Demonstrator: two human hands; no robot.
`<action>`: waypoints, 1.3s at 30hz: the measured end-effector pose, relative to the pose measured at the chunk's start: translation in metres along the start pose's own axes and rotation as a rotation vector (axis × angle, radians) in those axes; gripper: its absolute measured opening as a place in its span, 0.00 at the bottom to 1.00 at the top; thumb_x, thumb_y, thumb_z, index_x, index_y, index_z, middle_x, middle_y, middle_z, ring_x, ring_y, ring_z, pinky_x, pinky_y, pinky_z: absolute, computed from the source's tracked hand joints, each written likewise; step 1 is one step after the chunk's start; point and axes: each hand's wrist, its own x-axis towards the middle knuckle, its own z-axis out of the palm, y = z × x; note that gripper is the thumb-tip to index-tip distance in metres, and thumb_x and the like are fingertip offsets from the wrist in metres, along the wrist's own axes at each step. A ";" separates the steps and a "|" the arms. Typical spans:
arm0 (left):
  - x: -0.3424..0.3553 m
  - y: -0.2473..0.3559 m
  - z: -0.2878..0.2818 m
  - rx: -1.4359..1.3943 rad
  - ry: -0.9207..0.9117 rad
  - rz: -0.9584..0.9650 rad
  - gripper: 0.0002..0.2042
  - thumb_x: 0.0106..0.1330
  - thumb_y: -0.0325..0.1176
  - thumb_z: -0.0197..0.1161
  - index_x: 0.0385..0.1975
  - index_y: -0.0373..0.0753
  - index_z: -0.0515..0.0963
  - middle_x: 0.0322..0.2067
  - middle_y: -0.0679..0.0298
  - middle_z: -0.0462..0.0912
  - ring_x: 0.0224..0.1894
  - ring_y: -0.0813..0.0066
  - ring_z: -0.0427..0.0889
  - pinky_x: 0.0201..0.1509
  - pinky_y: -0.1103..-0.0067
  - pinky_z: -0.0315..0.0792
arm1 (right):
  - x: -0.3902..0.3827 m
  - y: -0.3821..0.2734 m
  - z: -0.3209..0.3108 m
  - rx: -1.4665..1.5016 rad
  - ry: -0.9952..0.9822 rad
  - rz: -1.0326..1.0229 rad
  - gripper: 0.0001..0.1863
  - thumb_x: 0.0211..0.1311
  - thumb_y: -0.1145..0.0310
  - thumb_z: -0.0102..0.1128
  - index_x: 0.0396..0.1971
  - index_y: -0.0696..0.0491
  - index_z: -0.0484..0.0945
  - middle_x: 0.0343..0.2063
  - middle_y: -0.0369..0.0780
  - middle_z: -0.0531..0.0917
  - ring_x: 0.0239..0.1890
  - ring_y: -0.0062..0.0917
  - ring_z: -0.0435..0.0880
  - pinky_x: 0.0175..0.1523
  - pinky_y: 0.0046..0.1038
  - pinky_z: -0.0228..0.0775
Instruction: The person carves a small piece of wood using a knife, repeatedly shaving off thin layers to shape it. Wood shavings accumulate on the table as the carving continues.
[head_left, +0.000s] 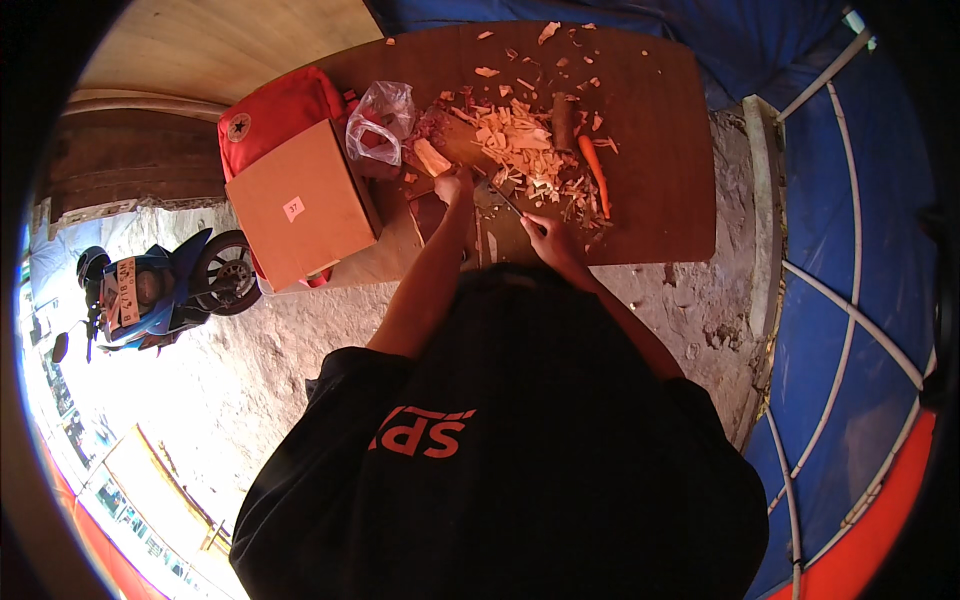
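Black shirt (500, 450) fills my view from 4 to 8 o'clock, orange-red lettering (425, 432) on it, partly lost in a fold. Past it, at 12, sits the bench (660, 130). Pale wood piece (431, 157) is at approx. 11:30, over the bench, just left of a heap of shavings (525, 140). My L hand (453, 187) has its fingers closed round the near end; R hand (546, 231) has its fingers clenched on a knife (508, 199), blade angled toward 11. Can't tell if the blade touches the wood.

Handling, my read: piece is prob. light, dry & stiff, w/ little give; fresh-cut faces may be a bit slick, thin edges could splinter. Best hold is the near end, fingers wrapped well back of the blade. Shavings look feather-light & brittle. Brown log (563, 122) at 1 is prob. heavier; orange tapered stick (595, 177) lies just beside it.

Labels etc.: small pale sticker w/ a short mark on the cardboard box (300, 225) at 10; round star badge on the red backpack (285, 105) behind it; plate w/ characters on the motorbike (150, 290) at 9. Clear plastic bag (380, 115) at 11: no print I can make out.
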 end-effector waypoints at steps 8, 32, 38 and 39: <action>-0.013 0.007 -0.004 0.071 0.039 0.047 0.15 0.52 0.41 0.74 0.34 0.39 0.88 0.30 0.52 0.87 0.33 0.58 0.88 0.41 0.67 0.81 | 0.003 0.008 0.005 -0.032 0.027 -0.025 0.21 0.69 0.56 0.57 0.47 0.59 0.82 0.42 0.49 0.85 0.48 0.38 0.85 0.49 0.31 0.76; -0.028 0.020 -0.022 0.029 -0.136 0.062 0.13 0.50 0.35 0.75 0.30 0.32 0.85 0.25 0.57 0.86 0.26 0.71 0.87 0.31 0.76 0.82 | 0.007 0.011 -0.003 -0.022 0.030 0.016 0.20 0.68 0.53 0.57 0.47 0.54 0.83 0.34 0.46 0.85 0.37 0.34 0.85 0.41 0.31 0.74; -0.032 0.020 -0.016 -0.091 -0.111 0.023 0.19 0.49 0.37 0.76 0.35 0.28 0.85 0.27 0.54 0.87 0.27 0.68 0.87 0.34 0.73 0.82 | 0.028 0.009 0.006 0.091 0.022 -0.110 0.21 0.69 0.53 0.57 0.49 0.54 0.82 0.15 0.38 0.78 0.19 0.19 0.77 0.28 0.26 0.68; -0.029 0.017 -0.014 -0.103 -0.098 0.040 0.17 0.49 0.37 0.75 0.33 0.29 0.85 0.26 0.53 0.87 0.27 0.66 0.87 0.34 0.72 0.81 | 0.029 0.012 0.008 0.084 0.021 -0.135 0.21 0.69 0.53 0.57 0.49 0.55 0.82 0.15 0.38 0.77 0.19 0.18 0.76 0.28 0.26 0.68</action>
